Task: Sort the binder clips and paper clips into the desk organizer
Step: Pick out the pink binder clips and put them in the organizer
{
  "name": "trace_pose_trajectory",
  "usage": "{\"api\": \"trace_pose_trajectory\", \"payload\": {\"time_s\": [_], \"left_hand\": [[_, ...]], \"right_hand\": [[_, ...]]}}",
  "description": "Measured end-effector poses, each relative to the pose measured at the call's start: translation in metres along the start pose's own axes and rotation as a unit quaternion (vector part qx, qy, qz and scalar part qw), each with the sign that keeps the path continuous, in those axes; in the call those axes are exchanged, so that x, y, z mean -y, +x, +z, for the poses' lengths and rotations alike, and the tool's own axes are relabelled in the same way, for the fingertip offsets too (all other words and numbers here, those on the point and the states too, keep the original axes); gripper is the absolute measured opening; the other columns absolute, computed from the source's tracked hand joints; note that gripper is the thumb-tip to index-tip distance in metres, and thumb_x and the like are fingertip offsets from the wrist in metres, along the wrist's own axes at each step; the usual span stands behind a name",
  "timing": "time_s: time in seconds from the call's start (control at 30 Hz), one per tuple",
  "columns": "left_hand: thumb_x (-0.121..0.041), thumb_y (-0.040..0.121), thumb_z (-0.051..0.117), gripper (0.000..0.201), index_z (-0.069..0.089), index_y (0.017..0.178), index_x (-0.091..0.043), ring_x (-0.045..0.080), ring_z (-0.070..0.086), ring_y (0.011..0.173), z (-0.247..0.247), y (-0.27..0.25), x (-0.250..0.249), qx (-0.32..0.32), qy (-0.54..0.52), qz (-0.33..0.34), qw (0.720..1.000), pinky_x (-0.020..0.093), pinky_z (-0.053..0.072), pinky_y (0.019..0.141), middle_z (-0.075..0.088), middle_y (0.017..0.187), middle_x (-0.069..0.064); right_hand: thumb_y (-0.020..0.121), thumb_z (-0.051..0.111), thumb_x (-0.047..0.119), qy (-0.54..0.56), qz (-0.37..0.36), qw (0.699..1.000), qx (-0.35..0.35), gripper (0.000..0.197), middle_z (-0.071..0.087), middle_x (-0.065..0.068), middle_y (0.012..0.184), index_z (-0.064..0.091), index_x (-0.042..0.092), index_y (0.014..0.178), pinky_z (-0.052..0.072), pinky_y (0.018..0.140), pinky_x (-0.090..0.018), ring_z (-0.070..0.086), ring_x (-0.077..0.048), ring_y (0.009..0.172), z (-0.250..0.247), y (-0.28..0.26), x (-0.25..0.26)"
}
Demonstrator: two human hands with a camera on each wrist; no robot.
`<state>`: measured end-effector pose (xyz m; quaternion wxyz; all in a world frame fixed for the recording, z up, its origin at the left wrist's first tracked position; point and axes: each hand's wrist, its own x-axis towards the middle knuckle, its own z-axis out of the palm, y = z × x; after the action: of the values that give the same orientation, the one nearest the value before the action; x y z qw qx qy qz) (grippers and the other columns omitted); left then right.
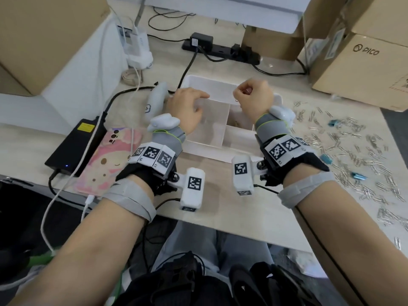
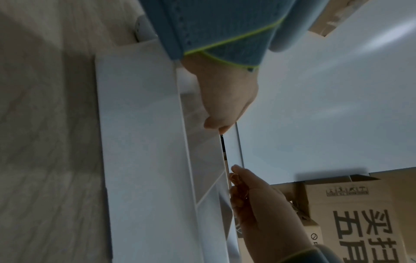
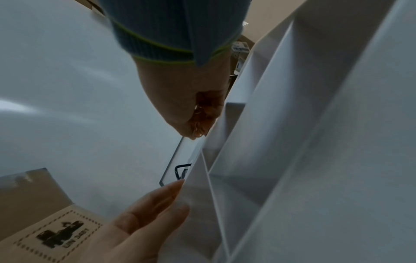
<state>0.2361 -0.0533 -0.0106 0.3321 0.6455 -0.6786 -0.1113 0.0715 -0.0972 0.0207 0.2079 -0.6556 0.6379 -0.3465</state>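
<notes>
The white desk organizer point(image 1: 205, 149) stands mid-table with several compartments. My left hand point(image 1: 189, 102) rests on its back left rim with relaxed, spread fingers point(image 3: 157, 204) touching the wall. My right hand point(image 1: 245, 93) hovers as a fist over the organizer's back right part and grips a bunch of paper clips point(image 3: 199, 124), which stick out between the fingers. Loose silver paper clips point(image 1: 353, 146) are scattered over the table to the right, with blue binder clips point(image 1: 358, 176) among them. A few small items lie in a middle compartment point(image 1: 236, 123).
A phone in a pink case point(image 1: 108, 160) and a black power brick point(image 1: 75, 146) lie at the left. A white controller point(image 1: 154, 100) sits by the left hand. A power strip point(image 1: 220, 50) with cables lies behind, and cardboard boxes point(image 1: 364, 62) stand at the back right.
</notes>
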Motion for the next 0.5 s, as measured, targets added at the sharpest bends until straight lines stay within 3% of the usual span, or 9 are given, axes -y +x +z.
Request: {"api": "trace_pose_trajectory", "payload": {"time_s": [0.17,0.33,0.5], "left_hand": [[-0.011,0.076,0.051,0.043,0.062,0.112,-0.031,0.026,0.048,0.112,0.004,0.003,0.004,0.01,0.041,0.008,0.999,0.041,0.04,0.095,0.064,0.113,-0.001],[-0.012,0.076,0.049,0.043,0.062,0.111,-0.033,0.025,0.047,0.112,0.006,0.003,0.006,0.014,0.041,0.002,0.999,0.041,0.042,0.093,0.065,0.113,-0.003],[-0.01,0.077,0.048,0.043,0.062,0.112,-0.032,0.027,0.046,0.112,0.006,0.003,0.004,0.013,0.041,-0.003,0.999,0.04,0.043,0.092,0.064,0.112,-0.001]], "right_hand": [[0.078,0.058,0.015,-0.04,0.022,0.998,0.033,0.016,0.059,0.0,0.074,0.071,0.012,0.086,0.038,0.058,-0.022,0.053,-0.015,0.072,0.005,0.015,-0.002],[0.077,0.062,0.016,-0.083,0.037,0.993,0.077,0.017,0.057,0.0,0.079,0.072,0.012,0.091,0.035,0.067,-0.02,0.052,-0.014,0.078,0.012,0.02,-0.008],[0.078,0.062,0.02,-0.057,0.038,0.994,0.086,0.022,0.067,-0.001,0.096,0.07,0.017,0.099,0.04,0.074,-0.02,0.058,-0.016,0.086,0.009,0.017,-0.01]]}}
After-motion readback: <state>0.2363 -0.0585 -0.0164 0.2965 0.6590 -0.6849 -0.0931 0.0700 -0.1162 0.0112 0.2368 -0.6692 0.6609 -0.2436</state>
